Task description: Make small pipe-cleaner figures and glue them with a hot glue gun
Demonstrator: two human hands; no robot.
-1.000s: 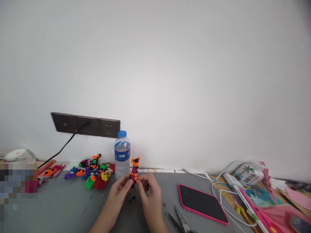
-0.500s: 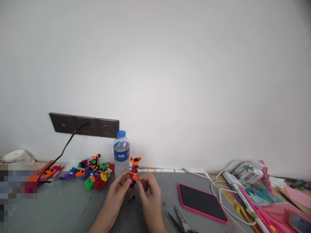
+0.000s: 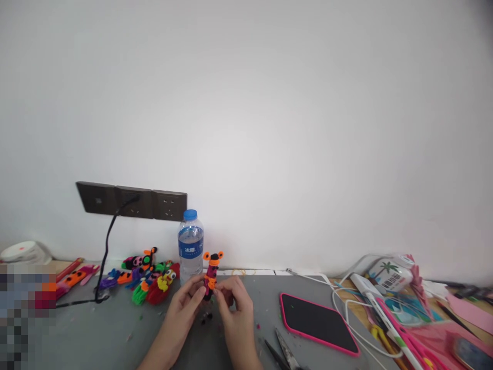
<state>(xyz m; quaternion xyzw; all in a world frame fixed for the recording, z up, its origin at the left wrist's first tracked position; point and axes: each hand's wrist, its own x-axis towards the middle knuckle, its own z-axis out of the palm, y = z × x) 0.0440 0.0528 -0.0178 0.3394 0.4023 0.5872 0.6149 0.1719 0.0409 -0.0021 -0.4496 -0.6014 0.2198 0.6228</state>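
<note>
A small fuzzy pipe-cleaner figure (image 3: 212, 271), purple with orange ears, an orange band and black spots, stands upright between my hands. My left hand (image 3: 187, 304) is closed on its lower left side, thumb and fingers pinching it. With thumb and forefinger together, my right hand (image 3: 235, 303) grips the figure's right side near the orange band. The fingers partly hide its lower body. Small black tufts show beneath it, above the grey mat (image 3: 208, 344). Behind and left of the figure stands a water bottle (image 3: 190, 249) with a blue cap.
More fuzzy figures (image 3: 156, 288) lie to the left. A pink-edged phone (image 3: 318, 324) and open scissors (image 3: 284, 352) lie right of my hands. White cables (image 3: 346, 313), pink packaging and a wipes-like pack (image 3: 391, 275) crowd the right. A black cord (image 3: 105, 257) hangs from the wall sockets (image 3: 133, 201).
The view has shifted slightly. The figure has turned a little in my hands, its ears showing more fully. The black cord's lower part has swung to the right. Both hands keep their grip.
</note>
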